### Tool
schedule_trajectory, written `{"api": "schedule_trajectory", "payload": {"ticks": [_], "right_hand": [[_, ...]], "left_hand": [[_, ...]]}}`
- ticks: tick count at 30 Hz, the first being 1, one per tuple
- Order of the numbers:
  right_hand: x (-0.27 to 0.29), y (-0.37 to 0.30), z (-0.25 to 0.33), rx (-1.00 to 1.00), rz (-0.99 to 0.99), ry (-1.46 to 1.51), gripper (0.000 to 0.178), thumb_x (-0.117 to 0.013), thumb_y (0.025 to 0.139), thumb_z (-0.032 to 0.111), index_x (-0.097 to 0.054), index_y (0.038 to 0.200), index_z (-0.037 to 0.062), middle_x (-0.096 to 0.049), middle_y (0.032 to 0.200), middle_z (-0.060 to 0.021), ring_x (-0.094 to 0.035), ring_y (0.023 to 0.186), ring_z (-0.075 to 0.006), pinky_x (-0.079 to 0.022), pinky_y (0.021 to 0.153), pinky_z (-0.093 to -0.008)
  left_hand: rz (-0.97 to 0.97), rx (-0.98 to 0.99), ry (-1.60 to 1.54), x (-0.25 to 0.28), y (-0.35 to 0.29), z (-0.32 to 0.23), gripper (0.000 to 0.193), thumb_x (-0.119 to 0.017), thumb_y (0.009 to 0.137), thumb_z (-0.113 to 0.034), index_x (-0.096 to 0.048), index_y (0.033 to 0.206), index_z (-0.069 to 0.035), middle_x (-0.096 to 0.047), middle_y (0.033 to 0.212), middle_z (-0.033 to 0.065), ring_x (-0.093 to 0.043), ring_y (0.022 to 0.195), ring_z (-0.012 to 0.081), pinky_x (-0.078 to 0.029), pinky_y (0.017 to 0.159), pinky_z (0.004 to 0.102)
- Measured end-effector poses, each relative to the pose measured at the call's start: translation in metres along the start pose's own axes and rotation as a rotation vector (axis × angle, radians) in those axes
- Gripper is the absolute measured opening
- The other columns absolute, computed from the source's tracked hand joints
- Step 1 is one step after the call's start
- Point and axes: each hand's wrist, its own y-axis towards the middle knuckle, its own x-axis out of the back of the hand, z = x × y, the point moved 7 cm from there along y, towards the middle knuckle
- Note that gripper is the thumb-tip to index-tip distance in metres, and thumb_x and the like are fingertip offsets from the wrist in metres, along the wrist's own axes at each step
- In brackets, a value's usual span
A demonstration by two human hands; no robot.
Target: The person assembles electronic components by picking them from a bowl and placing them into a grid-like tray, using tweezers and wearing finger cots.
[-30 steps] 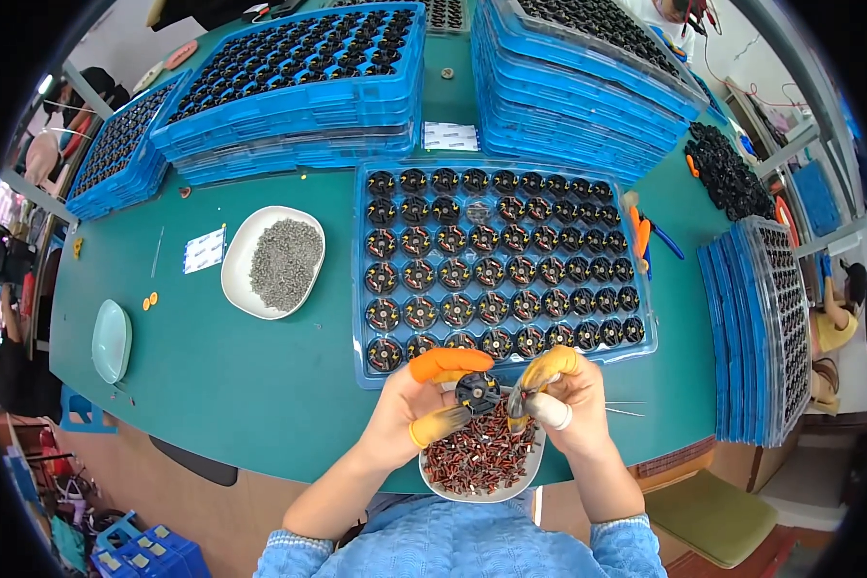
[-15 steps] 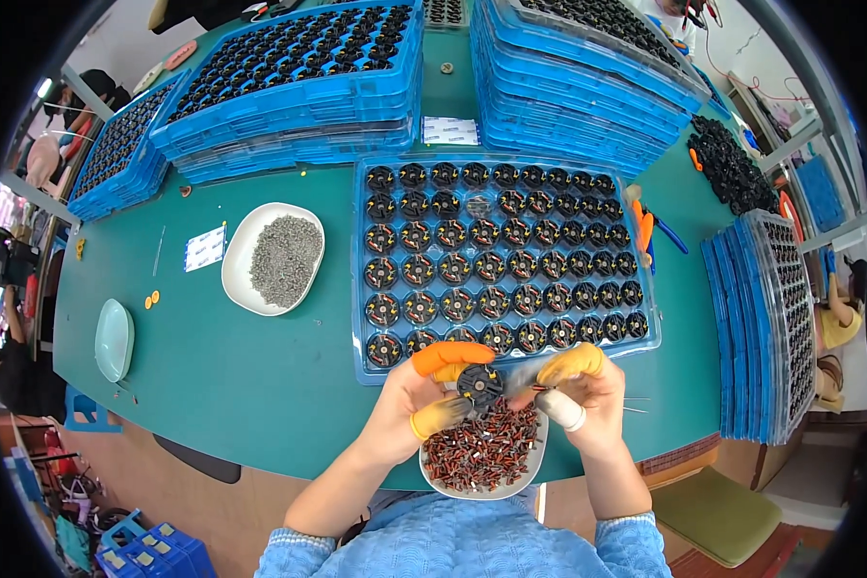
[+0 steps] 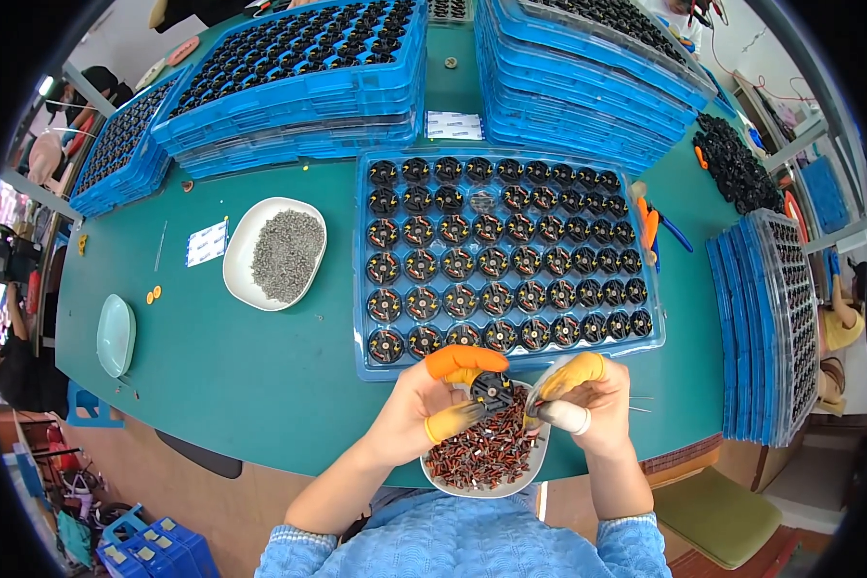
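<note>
Black round part (image 3: 492,390), in the head view, is over the far edge of the bowl (image 3: 491,492) of red-brown pieces, clamped in the left hand (image 3: 420,409). Right hand (image 3: 595,407), apart from it, hangs over the bowl's right side, fingertips close; whether they grip anything I cannot tell. Beyond the bowl lies a tray (image 3: 484,200) of similar parts.

The person's left hand (image 3: 416,407), in orange and yellow finger covers (image 3: 464,361), is curled in a pinch; just beside it I see the right hand (image 3: 599,400), fingers bent inward. Bare forearms (image 3: 342,482) slant forward from blue knit sleeves (image 3: 297,551).
</note>
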Motion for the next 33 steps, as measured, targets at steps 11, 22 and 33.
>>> {"api": "schedule_trajectory", "payload": {"ticks": [11, 22, 33], "right_hand": [[-0.016, 0.003, 0.015, 0.089, 0.057, -0.577, 0.014, -0.068, 0.061, 0.003, -0.062, 0.074, 0.0012, -0.056, 0.074, -0.0058, -0.053, 0.067, -0.0141, -0.041, 0.06, -0.0252], [-0.015, 0.003, 0.01, 0.053, 0.048, -0.529, 0.014, -0.068, 0.061, 0.004, -0.063, 0.074, 0.0009, -0.055, 0.072, -0.0049, -0.053, 0.066, -0.0138, -0.041, 0.059, -0.0242], [-0.047, -0.007, 0.038, 0.666, 0.196, -1.255, 0.023, -0.067, 0.055, 0.006, -0.066, 0.077, 0.008, -0.053, 0.071, -0.0036, -0.052, 0.059, -0.0173, -0.041, 0.049, -0.027]], "left_hand": [[-0.012, 0.023, 0.103, -0.005, -0.003, 0.003, 0.044, -0.063, 0.067, 0.005, -0.049, 0.109, -0.001, -0.05, 0.108, 0.0059, -0.049, 0.098, 0.0135, -0.039, 0.086, 0.0314], [0.0, 0.049, 0.082, -0.008, -0.005, 0.005, 0.046, -0.061, 0.069, 0.006, -0.047, 0.112, 0.0, -0.05, 0.11, 0.0077, -0.05, 0.096, 0.0133, -0.042, 0.082, 0.0284], [-0.02, 0.005, 0.055, -0.007, -0.002, 0.002, 0.046, -0.06, 0.068, 0.007, -0.047, 0.112, 0.0, -0.05, 0.109, 0.0067, -0.05, 0.097, 0.0136, -0.041, 0.084, 0.0302]]}}
